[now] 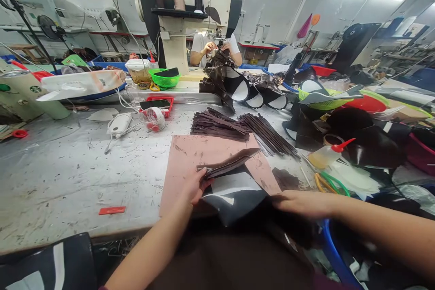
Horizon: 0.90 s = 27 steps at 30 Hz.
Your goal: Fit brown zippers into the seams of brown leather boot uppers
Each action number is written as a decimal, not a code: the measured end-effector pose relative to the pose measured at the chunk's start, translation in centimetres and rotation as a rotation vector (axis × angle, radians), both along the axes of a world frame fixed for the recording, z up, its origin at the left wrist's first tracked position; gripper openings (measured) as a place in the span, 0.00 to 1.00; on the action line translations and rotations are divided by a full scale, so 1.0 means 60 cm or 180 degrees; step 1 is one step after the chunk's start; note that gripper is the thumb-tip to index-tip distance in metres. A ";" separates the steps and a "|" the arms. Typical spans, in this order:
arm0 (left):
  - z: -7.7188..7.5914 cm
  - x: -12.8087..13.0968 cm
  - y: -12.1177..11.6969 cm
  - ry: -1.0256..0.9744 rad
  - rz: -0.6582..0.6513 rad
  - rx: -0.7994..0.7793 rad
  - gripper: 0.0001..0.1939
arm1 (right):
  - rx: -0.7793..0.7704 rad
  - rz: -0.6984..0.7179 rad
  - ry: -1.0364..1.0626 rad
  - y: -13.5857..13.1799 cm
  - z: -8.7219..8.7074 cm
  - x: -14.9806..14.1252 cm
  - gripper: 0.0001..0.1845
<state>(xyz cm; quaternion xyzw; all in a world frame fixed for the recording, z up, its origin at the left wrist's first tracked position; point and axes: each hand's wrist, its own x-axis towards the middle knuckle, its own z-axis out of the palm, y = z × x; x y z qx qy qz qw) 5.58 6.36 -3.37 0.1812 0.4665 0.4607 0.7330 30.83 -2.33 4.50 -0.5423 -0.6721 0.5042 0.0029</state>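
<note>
My left hand (194, 186) pinches the near end of a dark brown leather strip (231, 164), which lies slanted over a glossy dark leather piece (234, 195) at the table's front edge. Both rest on a pink work mat (190, 156). My right hand (304, 203) lies flat, fingers stretched, on the right corner of the dark piece beside the mat's edge. Behind the mat sit a stack of brown strips (217, 124) and a fan of thin dark strips (268, 133).
A glue bottle with a red nozzle (328, 154) and yellow-green scissors (331, 183) lie to the right among dark leather parts. A red tray with a phone (157, 104), a thread roll (154, 119) and a green bowl (164, 79) stand behind. Another person works at a sewing machine (190, 22).
</note>
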 end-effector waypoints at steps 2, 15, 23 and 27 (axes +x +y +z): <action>-0.003 -0.001 -0.006 -0.0038 -0.0048 0.0002 0.04 | -0.0620 -0.1165 0.0508 -0.008 -0.032 0.008 0.28; -0.003 0.005 -0.003 0.0135 -0.0161 -0.0038 0.06 | 0.2516 0.2062 -0.1607 0.064 -0.061 -0.040 0.24; 0.001 0.012 -0.009 0.0159 -0.0281 0.0048 0.07 | 0.1870 0.2710 -0.1450 0.099 0.004 -0.151 0.31; -0.001 0.012 -0.009 0.0180 -0.0262 -0.0012 0.07 | 0.1942 0.2986 -0.0604 0.104 -0.018 -0.162 0.13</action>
